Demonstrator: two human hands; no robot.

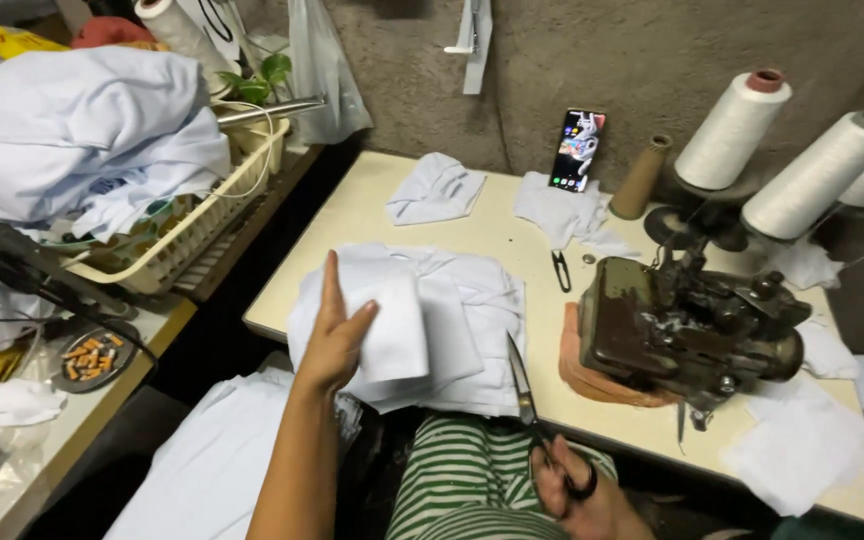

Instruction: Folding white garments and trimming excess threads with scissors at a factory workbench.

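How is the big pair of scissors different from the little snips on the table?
The scissors are long and held in the right hand, blade pointing up at the cloth; the snips are short and lie untouched beside the sewing machine. Both look like dark metal.

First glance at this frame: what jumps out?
The left hand rests on a stack of white fabric at the table's near edge, while the right hand holds scissors beside it. A dark, worn sewing machine sits to the right, with large white thread cones behind it.
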